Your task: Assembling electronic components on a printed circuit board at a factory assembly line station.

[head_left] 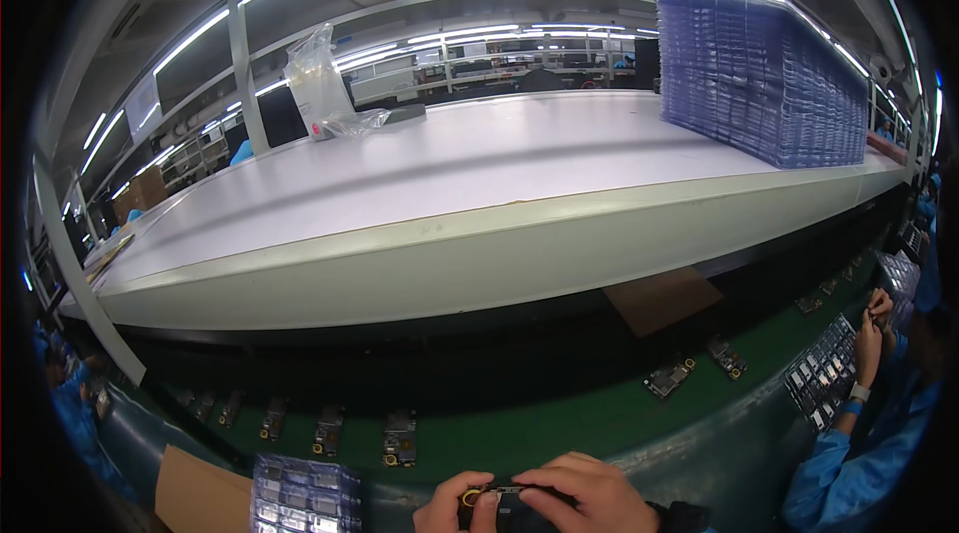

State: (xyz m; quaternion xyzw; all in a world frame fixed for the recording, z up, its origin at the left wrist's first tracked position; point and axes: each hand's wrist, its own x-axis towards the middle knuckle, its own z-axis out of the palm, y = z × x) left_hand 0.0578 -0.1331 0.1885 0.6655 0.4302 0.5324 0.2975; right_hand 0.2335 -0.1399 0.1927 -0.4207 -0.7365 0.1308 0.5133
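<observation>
Low in the picture, my left hand point(448, 507) and my right hand point(591, 493) both grip a small dark circuit board point(506, 507) with a yellow ring at its left end. My left fingers are closed on the ringed end. Thumb and fingers of my right hand pinch the other end and top edge. Fingers cover much of the board, and its lower part runs out of the picture. A similar circuit board point(401, 438) lies on the green belt point(529, 423) just beyond my left hand.
Left of my hands sit a clear blister tray point(305, 498) of small parts and brown cardboard point(200, 493). Several boards line the belt. A white shelf point(479, 163) spans above, bearing stacked plastic trays point(759, 73) and a clear bag point(318, 83). Co-workers' blue sleeves point(829, 478) flank both sides.
</observation>
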